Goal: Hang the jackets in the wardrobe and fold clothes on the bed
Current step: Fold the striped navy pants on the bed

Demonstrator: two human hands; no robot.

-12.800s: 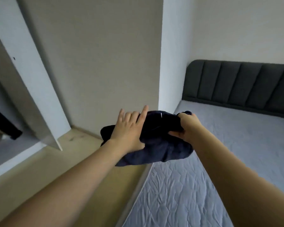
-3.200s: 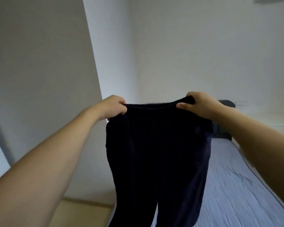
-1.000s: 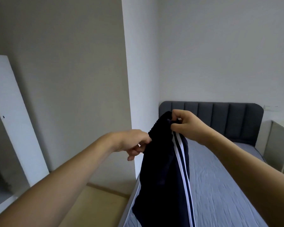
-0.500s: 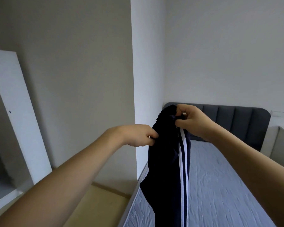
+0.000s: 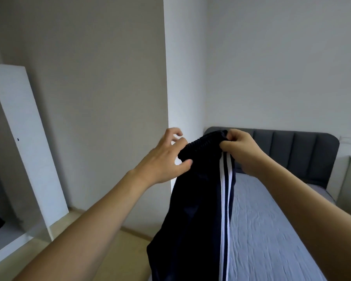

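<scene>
Your two forearms reach forward, holding a pair of dark trousers (image 5: 193,209) up in the air, over the near left edge of the bed (image 5: 272,230). Your right hand (image 5: 239,151) has its grip pinched on the ribbed waistband at the top, just above two white stripes running down the side seam. Your left hand (image 5: 164,157) sits beside the waistband with its grip spread, the thumb touching the cloth and the fingers lifted apart; whether those fingers touch the fabric is hard to tell. The trousers hang folded lengthwise, leaving the frame at the bottom. Beyond them lies the grey mattress, then the dark padded headboard (image 5: 304,151) against the wall. A white wardrobe panel (image 5: 26,147) stands far left.
</scene>
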